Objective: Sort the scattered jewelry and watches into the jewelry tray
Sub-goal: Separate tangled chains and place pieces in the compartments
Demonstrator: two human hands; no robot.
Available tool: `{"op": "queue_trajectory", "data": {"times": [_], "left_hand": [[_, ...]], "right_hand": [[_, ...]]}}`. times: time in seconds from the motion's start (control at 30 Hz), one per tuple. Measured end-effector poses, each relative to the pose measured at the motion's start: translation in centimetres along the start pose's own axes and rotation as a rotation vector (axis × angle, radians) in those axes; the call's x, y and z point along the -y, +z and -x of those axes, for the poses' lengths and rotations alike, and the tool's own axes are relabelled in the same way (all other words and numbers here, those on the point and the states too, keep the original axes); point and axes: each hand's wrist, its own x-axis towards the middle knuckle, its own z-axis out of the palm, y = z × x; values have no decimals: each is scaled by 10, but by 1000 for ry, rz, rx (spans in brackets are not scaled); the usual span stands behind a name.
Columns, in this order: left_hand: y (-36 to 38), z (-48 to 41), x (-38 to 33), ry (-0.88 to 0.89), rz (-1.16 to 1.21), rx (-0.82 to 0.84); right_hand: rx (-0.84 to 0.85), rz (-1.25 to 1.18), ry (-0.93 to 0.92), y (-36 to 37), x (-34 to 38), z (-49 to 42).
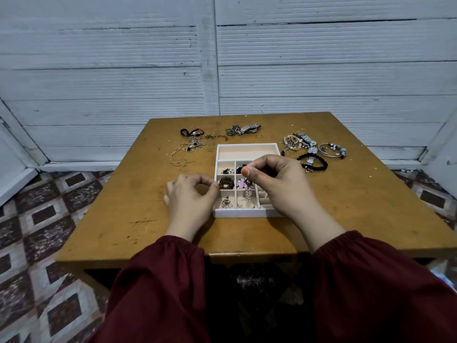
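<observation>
The white jewelry tray [247, 146] sits mid-table, its small compartments holding dark bead bracelets [226, 183], purple beads [241, 185] and silver pieces. My right hand [279, 180] hovers over the tray, thumb and fingers pinched on a small thin piece that hangs over the purple-bead compartment. Fingers curled, my left hand [191, 196] rests at the tray's left wall with the fingertips touching it. Loose chains and a black choker [191, 139] lie at the back left. A silver watch [249, 128] lies at the back, and bracelets with watches [300, 142] are at the right.
A black bead bracelet [319, 164] and a bangle with blue charms [332, 149] lie right of the tray. A small ring [258, 136] sits behind it. The wooden table [123, 206] stands against a white panelled wall, over patterned floor tiles.
</observation>
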Motion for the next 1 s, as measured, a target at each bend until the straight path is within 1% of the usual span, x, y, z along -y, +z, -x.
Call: {"op": "queue_trajectory", "data": {"times": [0.03,0.1,0.2,0.27,0.4,0.53,0.67,0.83,1.0], "left_hand": [[-3,-1,3,4,-34,-12],[-8,-2,11,36,-176,-14],[-14,-6,23,55,-431,79],[-15,-6,31,41,-523,137],[-12,-4,38,33,-531,136],[-11,-5,39,43,-530,119],[-10,-5,41,47,-536,112],[-10,-5,42,44,-532,116],[-10,-4,41,47,-532,112]], "right_hand": [[-1,-1,0,1,0,0],[5,-20,3,2,0,-2],[22,-30,10,8,-1,-4],[34,-20,20,13,-2,-4],[50,-19,40,23,-5,-6],[76,46,54,30,-7,-5],[110,207,63,37,-10,-5],[87,496,39,42,-14,-9],[86,689,65,44,-12,-10]]}}
